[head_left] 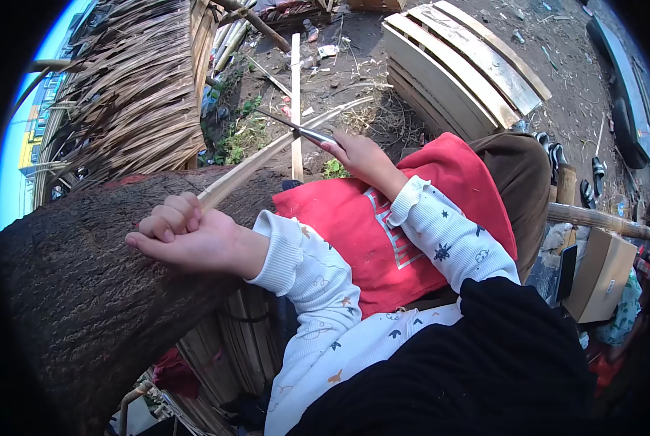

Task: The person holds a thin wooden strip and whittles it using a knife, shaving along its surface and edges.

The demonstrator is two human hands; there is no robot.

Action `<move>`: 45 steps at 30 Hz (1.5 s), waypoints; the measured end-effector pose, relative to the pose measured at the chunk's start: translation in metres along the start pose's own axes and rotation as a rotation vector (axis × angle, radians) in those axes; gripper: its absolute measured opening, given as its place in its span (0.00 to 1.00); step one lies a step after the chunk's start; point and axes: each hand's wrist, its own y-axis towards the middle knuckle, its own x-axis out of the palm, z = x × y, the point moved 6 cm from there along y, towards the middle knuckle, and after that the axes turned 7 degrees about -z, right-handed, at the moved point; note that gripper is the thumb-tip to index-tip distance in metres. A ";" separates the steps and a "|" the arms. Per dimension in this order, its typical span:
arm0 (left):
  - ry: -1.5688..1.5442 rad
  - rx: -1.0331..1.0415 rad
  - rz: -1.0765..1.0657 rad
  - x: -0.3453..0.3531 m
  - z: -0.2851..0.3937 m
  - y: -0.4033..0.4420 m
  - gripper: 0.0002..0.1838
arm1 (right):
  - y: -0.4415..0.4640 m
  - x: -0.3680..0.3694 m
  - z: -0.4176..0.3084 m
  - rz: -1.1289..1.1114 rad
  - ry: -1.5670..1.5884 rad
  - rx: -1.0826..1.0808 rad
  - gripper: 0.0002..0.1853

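My left hand (pixel 198 236) is closed around the near end of a long, pale bamboo strip (pixel 248 169), over a dark log. The strip slants away to the upper right. In my right hand (pixel 365 156) is a knife (pixel 316 135) with a smooth metallic handle; its thin, dark blade points to the upper left and crosses over the strip. Whether the blade's edge touches the strip I cannot tell. Beneath both forearms a red cloth (pixel 339 218) with white print covers my lap. Beyond the strip lies another pale strip (pixel 296 80), pointing away from me.
The thick dark log (pixel 85 269) runs along my left side. Palm-leaf thatch (pixel 136 94) stands at the upper left, a slatted wooden crate (pixel 459 62) ahead. At right are a bamboo pole (pixel 594 216), a cardboard box (pixel 601 280) and sandals (pixel 597 174). Litter dots the soil.
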 end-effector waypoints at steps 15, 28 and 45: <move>-0.061 0.186 -0.123 -0.050 0.110 -0.019 0.24 | 0.007 0.006 0.041 0.060 -0.079 0.181 0.23; -0.298 0.019 -0.284 -0.070 0.108 -0.016 0.25 | 0.004 0.015 0.064 0.086 -0.136 0.536 0.25; -0.313 0.051 -0.312 -0.083 0.111 -0.011 0.25 | 0.008 0.050 0.092 -0.145 1.246 0.716 0.30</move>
